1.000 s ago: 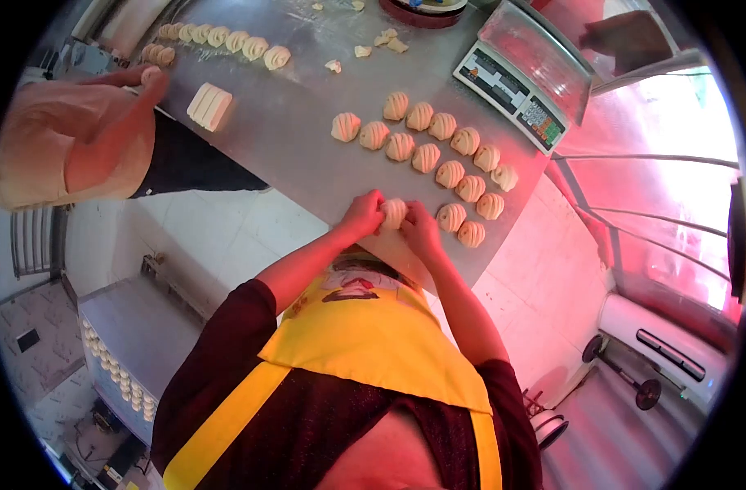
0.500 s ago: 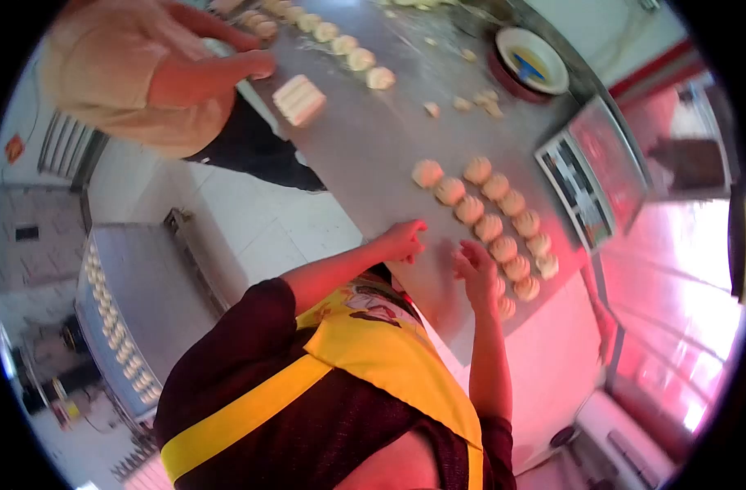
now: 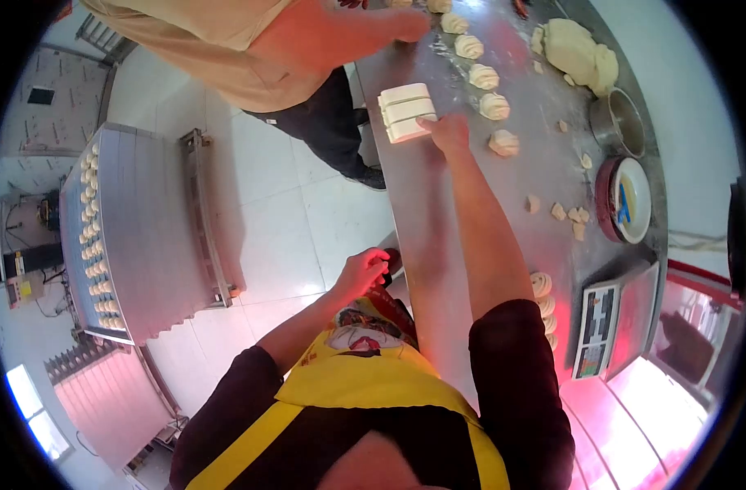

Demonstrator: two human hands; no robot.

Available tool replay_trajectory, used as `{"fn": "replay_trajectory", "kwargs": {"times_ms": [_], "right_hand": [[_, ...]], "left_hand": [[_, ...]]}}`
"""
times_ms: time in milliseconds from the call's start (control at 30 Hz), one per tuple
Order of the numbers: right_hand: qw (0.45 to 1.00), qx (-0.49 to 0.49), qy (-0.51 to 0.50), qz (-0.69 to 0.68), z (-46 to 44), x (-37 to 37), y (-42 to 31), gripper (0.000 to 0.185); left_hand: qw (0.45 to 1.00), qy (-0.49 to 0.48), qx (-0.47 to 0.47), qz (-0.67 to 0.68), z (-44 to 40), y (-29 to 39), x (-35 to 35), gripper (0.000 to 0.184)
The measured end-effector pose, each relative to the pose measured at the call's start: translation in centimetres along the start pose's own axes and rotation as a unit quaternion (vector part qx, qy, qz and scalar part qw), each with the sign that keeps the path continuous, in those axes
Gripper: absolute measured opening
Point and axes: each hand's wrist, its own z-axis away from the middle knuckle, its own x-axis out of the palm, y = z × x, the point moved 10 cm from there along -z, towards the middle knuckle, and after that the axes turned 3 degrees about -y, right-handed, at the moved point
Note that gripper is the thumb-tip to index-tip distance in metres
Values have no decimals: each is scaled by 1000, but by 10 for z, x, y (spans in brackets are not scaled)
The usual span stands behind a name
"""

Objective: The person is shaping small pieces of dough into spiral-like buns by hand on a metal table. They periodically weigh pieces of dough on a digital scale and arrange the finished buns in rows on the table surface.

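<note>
My right hand [image 3: 449,134] reaches far across the metal table [image 3: 434,237], its fingers at the near right corner of a block of layered dough strips [image 3: 408,112]. The thumb and fingertips meet the block's edge; how firmly they grip is too small to tell. My left hand [image 3: 363,273] hangs in front of the apron, beside the table's left edge, with its fingers curled and nothing visible in them. A row of twisted dough pieces [image 3: 494,106] lies just right of the block.
Another person [image 3: 307,49] works at the table's upper left. Along the right side are a large dough lump [image 3: 570,51], a metal pot [image 3: 618,122], a bowl [image 3: 635,200] and a scale [image 3: 595,331]. Shaped pieces [image 3: 541,284] lie near my right sleeve. A tray of pieces [image 3: 136,237] stands left.
The view has swung left. The dough piece held between my hands a second ago has been let go. My right hand has moved out to the dough block, and my left hand has left the table.
</note>
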Motion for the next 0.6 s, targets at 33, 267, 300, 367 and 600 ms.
{"fn": "replay_trajectory", "kwargs": {"times_ms": [33, 267, 300, 367, 600], "right_hand": [[1000, -3, -21, -5, -2, 3, -10, 71], [936, 57, 92, -334, 82, -48, 22, 50], [939, 95, 41, -328, 100, -37, 47, 50], [937, 143, -62, -312, 131, -22, 81, 50], [814, 146, 24, -561, 279, -67, 93, 36]], "left_hand": [[1000, 12, 14, -7, -2, 8, -2, 23], [998, -43, 51, -13, -39, 45, 38, 20], [997, -69, 37, 0, -44, 41, 50, 20], [992, -128, 10, 16, -54, 32, 75, 20], [877, -350, 29, 327, -26, 104, 174, 45]]}}
